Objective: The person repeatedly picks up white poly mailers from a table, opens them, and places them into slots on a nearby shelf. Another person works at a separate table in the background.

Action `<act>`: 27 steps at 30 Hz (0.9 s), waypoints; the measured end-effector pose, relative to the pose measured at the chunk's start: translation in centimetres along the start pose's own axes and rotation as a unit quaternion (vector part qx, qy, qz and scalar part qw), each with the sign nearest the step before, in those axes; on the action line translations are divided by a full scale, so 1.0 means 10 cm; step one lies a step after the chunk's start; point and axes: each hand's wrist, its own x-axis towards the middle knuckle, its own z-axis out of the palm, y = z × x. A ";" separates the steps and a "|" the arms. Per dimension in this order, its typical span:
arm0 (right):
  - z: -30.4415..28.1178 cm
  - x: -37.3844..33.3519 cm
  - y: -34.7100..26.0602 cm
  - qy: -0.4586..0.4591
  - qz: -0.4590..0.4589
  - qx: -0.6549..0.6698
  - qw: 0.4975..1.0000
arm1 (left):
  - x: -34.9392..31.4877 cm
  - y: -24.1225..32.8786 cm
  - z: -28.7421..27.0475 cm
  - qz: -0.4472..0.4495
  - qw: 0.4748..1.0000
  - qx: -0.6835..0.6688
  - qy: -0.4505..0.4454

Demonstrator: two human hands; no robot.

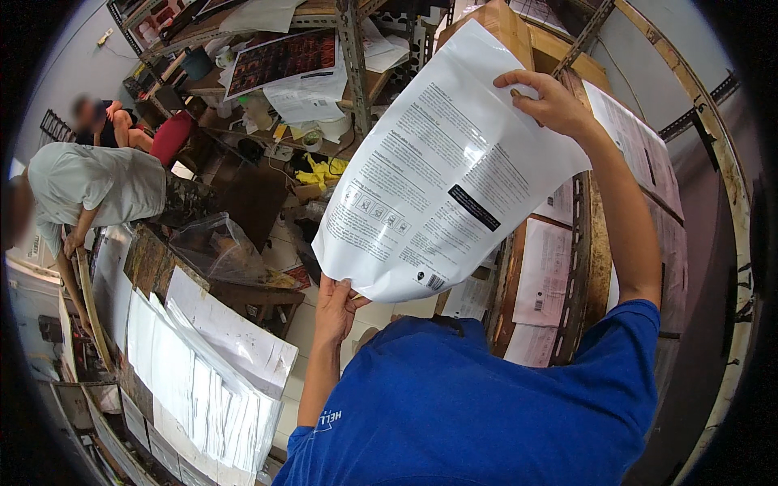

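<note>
A large glossy white plastic bag (438,162), printed with black text, small pictograms and a barcode, is held up in front of me. It is spread out and bends slightly, with light glaring off its middle. My left hand (334,312) pinches its lower left edge between thumb and fingers. At the upper right edge, my right hand (555,104) is closed on the bag, its forearm raised beside the rack. Similar printed white bags (541,267) lie flat on the rack to my right.
A metal-framed rack (574,267) stands close on my right. At the lower left, a table carries a stack of white sheets (194,381). Cluttered shelves (284,73) and a cardboard box (494,28) are ahead. One person (101,186) bends over at the left; another sits farther back.
</note>
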 end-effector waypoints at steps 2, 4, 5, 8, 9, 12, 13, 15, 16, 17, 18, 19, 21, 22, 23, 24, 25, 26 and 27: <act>-0.02 0.03 0.08 -0.006 0.004 -0.028 1.000 | 0.00 0.02 0.03 0.002 1.000 0.006 0.005; 0.00 0.00 0.00 -0.007 0.024 -0.018 1.000 | 0.01 0.01 0.00 0.002 1.000 0.016 0.006; 0.00 -0.02 -0.08 -0.007 0.035 -0.014 0.999 | 0.01 0.01 -0.01 0.002 1.000 0.020 0.005; -0.01 -0.06 -0.19 -0.012 0.019 -0.006 1.000 | 0.02 0.02 0.01 0.000 1.000 0.026 0.016; -0.01 -0.07 -0.17 -0.010 0.007 -0.013 1.000 | 0.03 0.02 0.01 0.001 0.999 0.031 0.018; 0.00 -0.04 -0.05 -0.008 -0.015 -0.025 1.000 | 0.04 0.01 0.00 0.006 0.999 0.041 0.023; 0.01 -0.03 -0.01 -0.009 -0.015 -0.021 1.000 | 0.03 0.01 -0.02 0.009 0.999 0.041 0.025; 0.00 -0.03 0.06 -0.005 -0.026 -0.029 0.999 | 0.05 0.01 0.00 0.012 0.999 0.036 0.030; 0.01 -0.01 0.07 -0.001 -0.039 -0.040 0.998 | 0.05 0.04 0.04 0.012 0.999 0.034 0.036; 0.01 0.00 0.13 0.004 -0.058 -0.053 0.997 | 0.04 0.06 0.06 0.013 0.998 0.033 0.042; 0.01 0.00 0.19 0.010 -0.075 -0.066 0.995 | 0.05 0.06 0.05 0.015 0.999 0.028 0.037; -0.01 0.03 0.30 0.017 -0.097 -0.084 0.992 | 0.07 0.04 0.01 0.014 0.999 0.031 0.029; 0.00 0.00 0.22 0.006 -0.083 -0.079 0.993 | 0.09 0.02 -0.07 0.017 0.999 0.037 0.023; -0.02 -0.05 0.11 -0.009 -0.043 -0.060 0.997 | 0.08 0.02 -0.05 0.012 0.999 0.037 0.037; -0.03 -0.08 0.03 -0.019 -0.017 -0.044 0.999 | 0.09 0.05 0.01 0.009 0.998 0.038 0.050; -0.05 -0.10 -0.05 -0.029 0.011 -0.028 0.999 | 0.10 0.06 0.06 0.005 0.997 0.038 0.060; -0.05 -0.11 -0.09 -0.035 0.025 -0.013 0.999 | 0.12 0.05 0.06 0.007 0.998 0.031 0.058; -0.08 -0.14 -0.11 -0.038 0.041 0.000 0.998 | 0.14 0.06 0.06 0.010 0.998 0.024 0.051; -0.09 -0.13 -0.06 -0.031 0.032 -0.007 0.999 | 0.15 0.06 0.05 0.012 0.999 0.017 0.045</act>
